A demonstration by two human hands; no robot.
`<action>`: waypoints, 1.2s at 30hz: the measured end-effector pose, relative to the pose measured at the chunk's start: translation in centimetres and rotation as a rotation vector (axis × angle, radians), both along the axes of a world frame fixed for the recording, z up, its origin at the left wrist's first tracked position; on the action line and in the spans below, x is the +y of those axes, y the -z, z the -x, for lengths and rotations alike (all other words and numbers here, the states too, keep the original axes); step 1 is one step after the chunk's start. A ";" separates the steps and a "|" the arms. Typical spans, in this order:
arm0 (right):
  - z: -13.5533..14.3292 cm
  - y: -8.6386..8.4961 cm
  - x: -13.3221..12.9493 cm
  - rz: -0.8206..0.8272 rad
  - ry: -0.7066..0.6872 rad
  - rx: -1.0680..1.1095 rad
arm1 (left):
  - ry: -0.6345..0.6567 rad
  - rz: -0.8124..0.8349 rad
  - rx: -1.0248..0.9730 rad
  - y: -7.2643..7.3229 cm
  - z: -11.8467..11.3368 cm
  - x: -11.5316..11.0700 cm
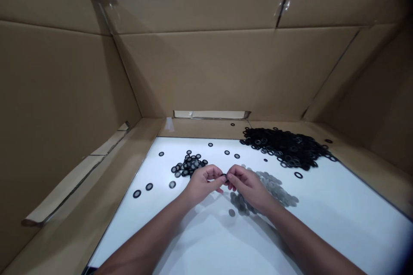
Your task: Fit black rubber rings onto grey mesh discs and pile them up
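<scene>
Pinching black ring (225, 175) between fingertips of left hand (203, 180) and right hand (247, 182), above white board (209, 245). Best done by pressing gently, evenly, keeping thumbs opposed, not bending rim. Working inside cardboard box (206, 73) containing white board, with grey-centred rings (190, 163) lying left of grip, loose grey discs (280, 190) beside and under right hand, heaped plain rings (287, 144) farther right, beyond grip.

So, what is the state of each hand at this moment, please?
Left hand: closed, pinching one side of a small black ring.
Right hand: closed, pinching the same ring's other side.
</scene>
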State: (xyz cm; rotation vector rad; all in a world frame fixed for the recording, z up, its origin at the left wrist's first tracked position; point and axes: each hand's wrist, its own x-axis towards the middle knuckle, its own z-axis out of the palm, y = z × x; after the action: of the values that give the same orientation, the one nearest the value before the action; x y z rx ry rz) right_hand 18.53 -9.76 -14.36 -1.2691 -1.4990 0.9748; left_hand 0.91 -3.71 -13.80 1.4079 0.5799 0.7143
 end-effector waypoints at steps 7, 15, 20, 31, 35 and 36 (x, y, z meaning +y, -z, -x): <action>0.4 0.8 0.0 -0.072 0.100 -0.096 | 0.008 0.102 0.011 0.1 -0.2 0.2; 0.9 1.2 0.1 -0.098 0.123 -0.068 | -0.051 0.121 0.020 0.1 -0.4 0.2; 1.1 1.1 0.1 -0.108 0.113 -0.119 | -0.049 0.149 0.043 -0.6 -0.2 0.2; 1.3 0.5 0.0 -0.184 0.164 -0.388 | -0.146 0.072 -0.044 0.8 -0.5 0.4; 1.4 0.3 0.0 -0.178 0.160 -0.435 | -0.126 0.072 -0.041 0.9 -0.5 0.5; 1.4 0.2 0.0 -0.175 0.164 -0.437 | -0.123 0.087 -0.039 0.7 -0.4 0.5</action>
State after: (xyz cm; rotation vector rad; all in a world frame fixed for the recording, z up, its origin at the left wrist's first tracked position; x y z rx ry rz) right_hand 17.16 -9.80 -14.55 -1.5119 -1.7316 0.4636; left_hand 1.35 -3.20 -14.52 1.2831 0.6639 0.8031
